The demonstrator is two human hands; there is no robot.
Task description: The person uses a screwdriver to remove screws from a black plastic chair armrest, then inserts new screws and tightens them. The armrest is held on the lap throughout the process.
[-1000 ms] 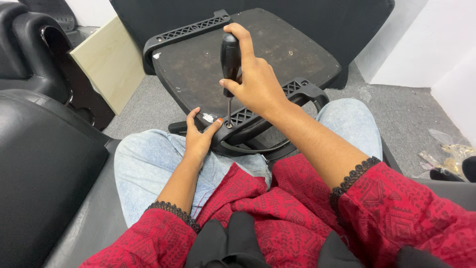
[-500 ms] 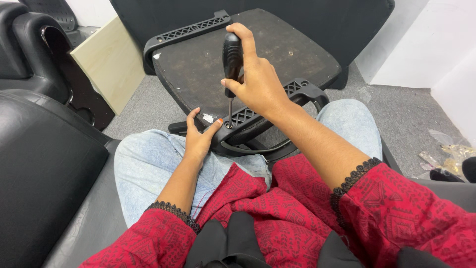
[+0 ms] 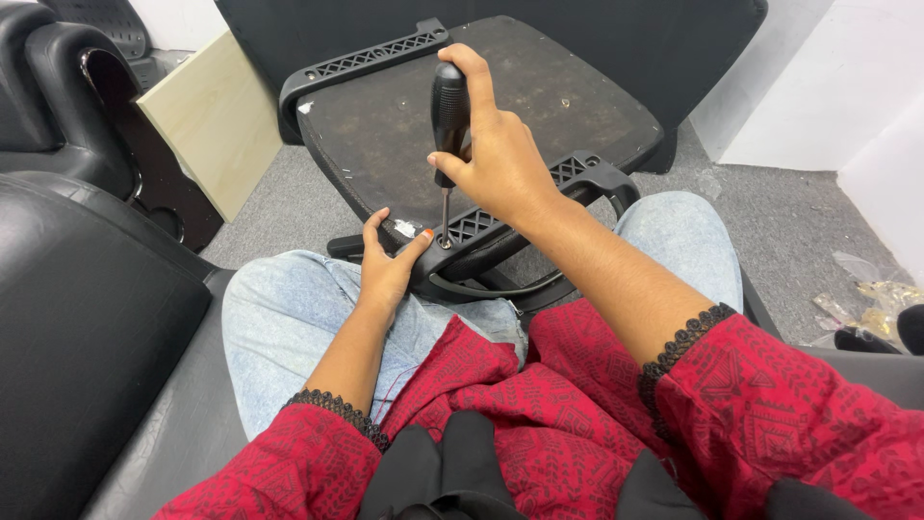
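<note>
The right hand (image 3: 500, 164) was closed around the black handle of a screwdriver (image 3: 449, 111), held upright, with its thin shaft running down to a fastener point on the near armrest bracket (image 3: 500, 226) of an upturned chair seat (image 3: 462, 125). The seat lay bottom-up across the person's knees, its dusty underside facing the camera. The left hand (image 3: 385, 270) rested open against the near edge of the seat, thumb and fingers spread on the black plastic just beside the screwdriver tip, gripping nothing.

Risk noted: the left thumb lay very close to the tip. Should the tip slip out of the screw head under downward pressure, it would likely strike that thumb or the denim-covered leg (image 3: 289, 318) below. The seat was steadied only by the lap and one flat hand, so it could tilt or slide and throw the shaft off line. A pale board (image 3: 207, 120) leaned to the left, well apart.
</note>
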